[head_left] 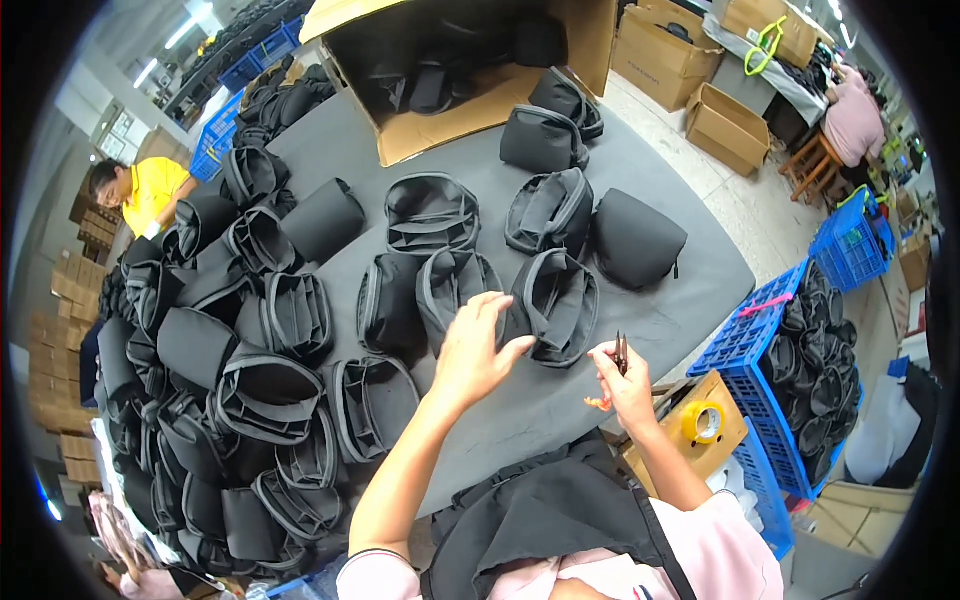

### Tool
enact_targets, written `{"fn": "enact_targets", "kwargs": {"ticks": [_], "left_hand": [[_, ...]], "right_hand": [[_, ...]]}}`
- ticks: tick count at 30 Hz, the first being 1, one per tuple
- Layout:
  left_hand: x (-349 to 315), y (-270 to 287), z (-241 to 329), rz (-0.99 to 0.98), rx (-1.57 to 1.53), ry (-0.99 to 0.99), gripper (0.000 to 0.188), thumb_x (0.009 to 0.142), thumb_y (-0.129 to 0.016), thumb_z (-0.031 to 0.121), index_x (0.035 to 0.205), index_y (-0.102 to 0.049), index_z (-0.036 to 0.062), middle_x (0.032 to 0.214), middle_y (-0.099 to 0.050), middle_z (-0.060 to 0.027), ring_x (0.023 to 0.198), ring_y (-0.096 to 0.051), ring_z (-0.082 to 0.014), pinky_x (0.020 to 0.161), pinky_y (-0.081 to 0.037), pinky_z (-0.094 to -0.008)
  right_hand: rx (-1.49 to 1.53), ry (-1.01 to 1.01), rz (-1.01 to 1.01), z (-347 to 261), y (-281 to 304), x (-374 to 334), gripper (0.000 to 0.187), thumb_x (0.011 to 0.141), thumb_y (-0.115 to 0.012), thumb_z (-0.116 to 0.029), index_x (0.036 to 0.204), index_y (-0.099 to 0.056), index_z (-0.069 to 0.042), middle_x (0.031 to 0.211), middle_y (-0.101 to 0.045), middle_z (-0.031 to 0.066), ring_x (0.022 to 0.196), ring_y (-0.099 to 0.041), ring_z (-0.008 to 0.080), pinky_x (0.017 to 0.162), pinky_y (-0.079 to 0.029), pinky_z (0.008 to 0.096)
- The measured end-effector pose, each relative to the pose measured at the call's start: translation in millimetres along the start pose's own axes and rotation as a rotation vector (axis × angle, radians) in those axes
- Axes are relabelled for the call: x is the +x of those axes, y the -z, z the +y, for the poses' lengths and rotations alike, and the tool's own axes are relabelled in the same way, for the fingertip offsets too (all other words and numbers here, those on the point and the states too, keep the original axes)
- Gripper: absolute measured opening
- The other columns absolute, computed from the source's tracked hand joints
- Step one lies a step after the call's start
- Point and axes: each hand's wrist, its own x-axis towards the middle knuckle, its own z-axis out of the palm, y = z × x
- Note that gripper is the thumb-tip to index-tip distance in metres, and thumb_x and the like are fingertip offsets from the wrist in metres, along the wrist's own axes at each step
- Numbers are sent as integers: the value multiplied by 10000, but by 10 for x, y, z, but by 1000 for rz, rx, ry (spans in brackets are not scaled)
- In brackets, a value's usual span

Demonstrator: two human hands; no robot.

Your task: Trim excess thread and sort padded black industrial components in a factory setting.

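My left hand (472,352) reaches over the middle of the grey table (470,410), its fingers stretched and nothing held. Beneath its fingertips stands an unzipped black pouch (455,285) with inner dividers. My right hand (628,388), closer to the table's right edge, is closed around small dark thread snips (622,354) with the blades pointing up. An orange strip (598,403) hangs by that hand. Between the two hands, slightly farther off, another open black pouch (558,308) rests on the table. A closed, rounded black pouch (638,238) lies beyond the snips.
Many black pouches (195,345) are heaped along the left. An open cardboard box (430,135) with pouches inside lies at the far side. On the right are a blue crate (735,350) of black pieces and a yellow tape roll (703,422). A person in yellow (155,190) works far left.
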Motion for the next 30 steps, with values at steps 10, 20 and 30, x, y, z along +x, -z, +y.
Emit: {"fn": "enact_targets", "kwargs": {"ticks": [10,20,30], "left_hand": [[230,-396,-217,6,51,173,464,722,-463,41,1185,-481,74,1015,-570,-154,955,-529,-308,839,-430,-387],[-57,98,893,-229,-6,-577,208,583,-595,78,777,-615,151,970,-602,10,1023,-520,-188,928,-343,-385],[-585,-638,-9,174,-722,203,222,864,-502,80,1078,-533,34,1297,-360,-107,1131,-438,-184,857,-446,-311]], "right_hand": [[130,20,44,70,125,171,117,846,-595,-153,878,-568,-44,641,-476,-13,411,-357,24,382,-307,180],[9,288,60,-214,120,90,63,860,-569,-105,872,-580,-44,629,-471,-42,440,-358,16,401,-288,175],[226,-171,-89,636,-50,47,327,883,-555,-285,1089,-503,-37,721,-513,0,406,-365,33,337,-258,183]]}}
